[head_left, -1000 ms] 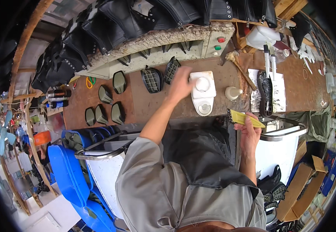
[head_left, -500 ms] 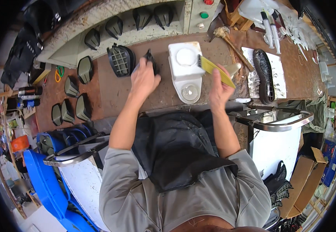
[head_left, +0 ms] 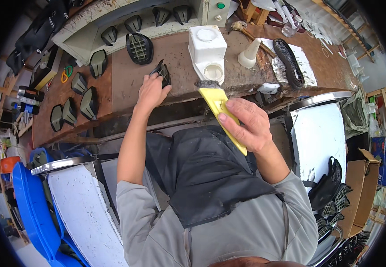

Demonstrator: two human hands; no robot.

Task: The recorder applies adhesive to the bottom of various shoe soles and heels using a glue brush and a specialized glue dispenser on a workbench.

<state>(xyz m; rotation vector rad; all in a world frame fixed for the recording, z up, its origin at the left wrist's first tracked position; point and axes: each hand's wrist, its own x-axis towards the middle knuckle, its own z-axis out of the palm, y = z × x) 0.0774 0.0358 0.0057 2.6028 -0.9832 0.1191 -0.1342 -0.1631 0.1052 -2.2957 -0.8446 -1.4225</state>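
My right hand is closed round the yellow handle of a brush. Its dark, short bristles are just in front of the small cup at the near end of a white plastic dispenser; touching or apart, I cannot tell. My left hand has its fingers closed on the near edge of a small black sole piece, tilted up on the bench. Behind that lies a larger black sole piece with a grid of pale ribs.
Several green-and-black sole pieces lie at the left of the brown bench; more stand in the grey recess behind. A white cone nozzle stands right of the dispenser. Further right, a long black sole rests on white paper.
My right hand has brought the brush from beside the dispenser round to its near side, closer to me. My left hand stays at the small sole piece. The whole view has shifted.
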